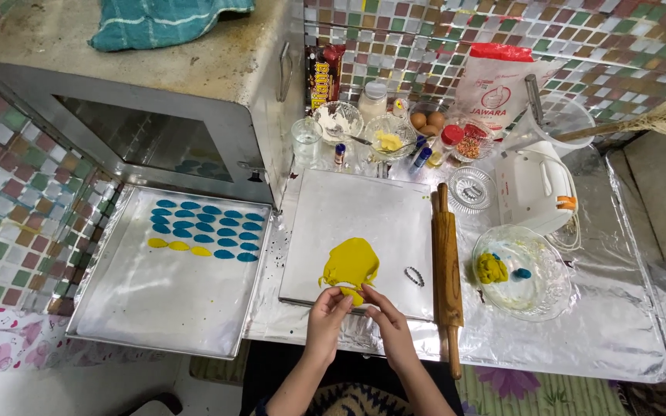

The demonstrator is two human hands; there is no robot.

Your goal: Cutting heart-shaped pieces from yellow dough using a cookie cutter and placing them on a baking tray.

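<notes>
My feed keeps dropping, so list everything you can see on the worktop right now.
Rolled-out yellow dough sheet: one, yellow, on the square metal board, centre.
Wooden rolling pin: one, brown, right of the board.
Small oval metal cutter: one, silver, on the board.
Metal baking tray: one, silver, left, holding blue and yellow dough ovals.
Glass bowl: one, clear, right, holding dough scraps.
White hand mixer: one, back right.
Metal oven: one, back left.
Left hand, right hand: at the dough's near edge.
</notes>
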